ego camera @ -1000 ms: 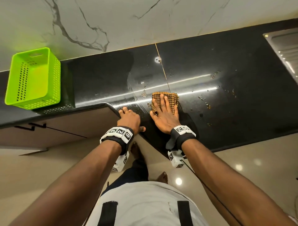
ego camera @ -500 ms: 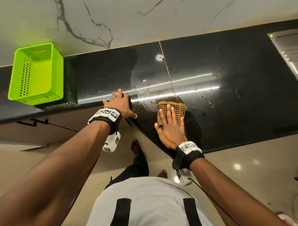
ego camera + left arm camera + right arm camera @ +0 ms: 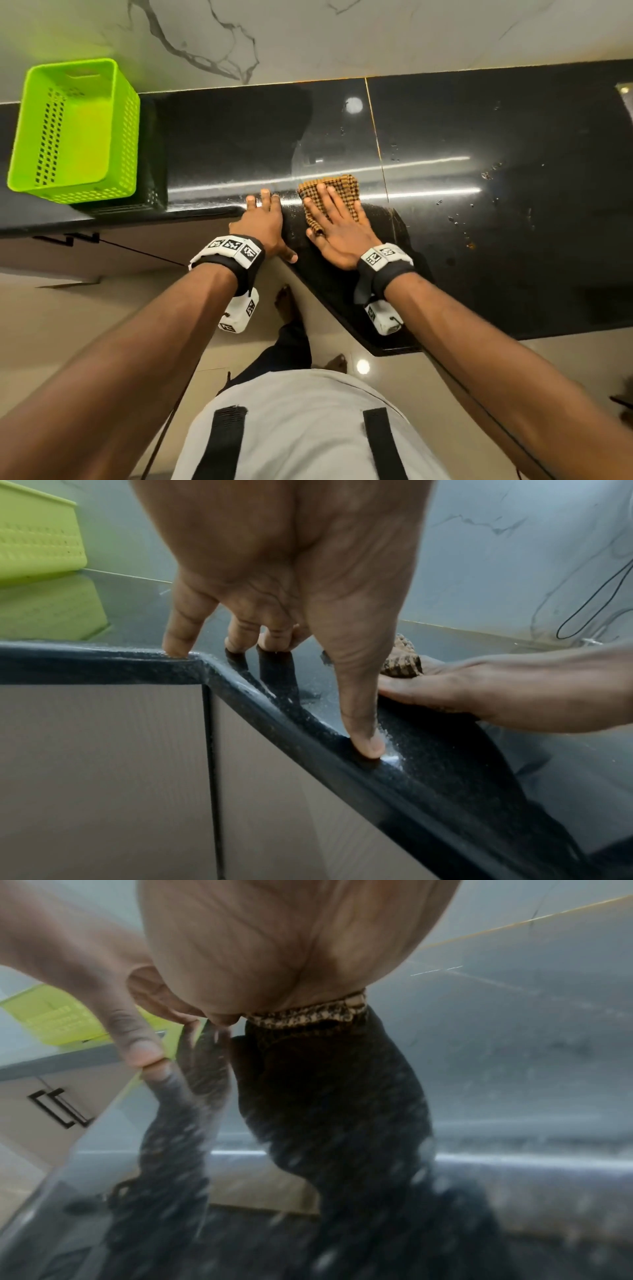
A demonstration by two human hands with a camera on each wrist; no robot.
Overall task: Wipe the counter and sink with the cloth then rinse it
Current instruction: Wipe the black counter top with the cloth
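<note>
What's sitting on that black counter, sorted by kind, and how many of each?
Hands: 2, left hand and right hand
Checked cloth: 1
Green basket: 1
Total: 4 on the counter

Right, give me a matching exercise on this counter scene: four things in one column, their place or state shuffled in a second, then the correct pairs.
Column one:
1. cloth
2. green basket
3. left hand
4. crumbs

Column two:
A. scattered on the black counter, right of the seam
B. fingers and thumb resting on the counter's front edge, holding nothing
C. pressed flat under the right hand
D. standing at the counter's left end, against the wall

Pairs: 1-C, 2-D, 3-B, 4-A
</note>
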